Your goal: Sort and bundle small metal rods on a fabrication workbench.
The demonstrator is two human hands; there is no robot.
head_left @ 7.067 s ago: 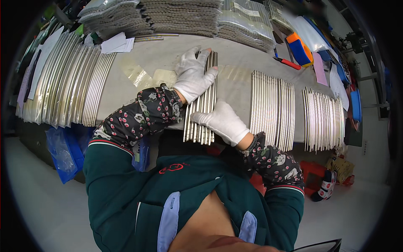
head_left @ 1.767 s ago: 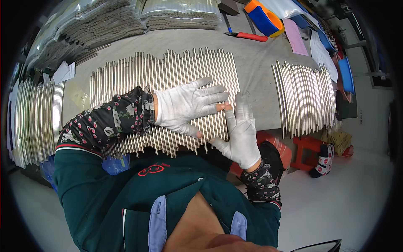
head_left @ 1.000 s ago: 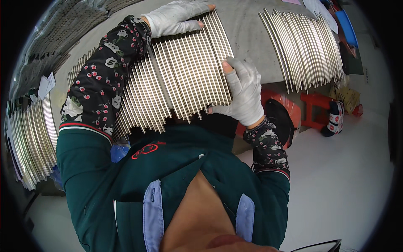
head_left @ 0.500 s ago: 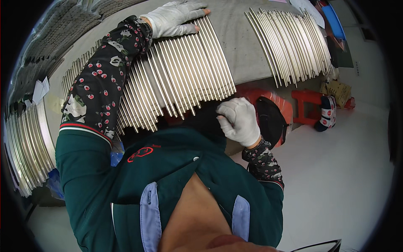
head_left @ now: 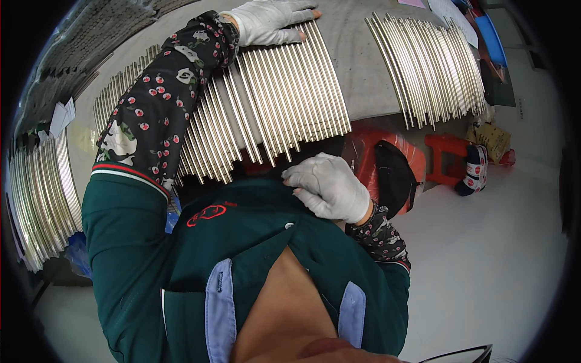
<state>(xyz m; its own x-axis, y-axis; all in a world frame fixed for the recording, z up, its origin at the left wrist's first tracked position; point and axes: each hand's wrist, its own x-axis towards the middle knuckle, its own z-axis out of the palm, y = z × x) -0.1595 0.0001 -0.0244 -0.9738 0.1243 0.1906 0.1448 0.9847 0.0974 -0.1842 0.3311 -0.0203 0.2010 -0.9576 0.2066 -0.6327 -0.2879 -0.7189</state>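
Note:
A wide row of slim, shiny metal tubes (head_left: 302, 91) lies side by side on the grey table, their near ends jutting unevenly past its front edge. My left hand (head_left: 272, 23), in a white glove with bare fingertips, rests flat across the far ends of these tubes, fingers stretched out. In front of the table edge, close to my body, is my right hand (head_left: 330, 187), gloved the same way. Its fingers are curled in toward the thumb, and nothing shows between them. My left forearm covers part of the row.
Another batch of metal tubes (head_left: 430, 72) lies at the right of the table, and more tubes (head_left: 45, 199) sit at the far left. Grey stacked bundles (head_left: 78, 54) line the back left. Red stools (head_left: 445, 157) and a black cap-like item (head_left: 393, 178) are beyond the table's front edge.
My right hand has moved left and closer to my body, its fingers still curled. The view has shifted slightly; my left hand stays flat on the tubes.

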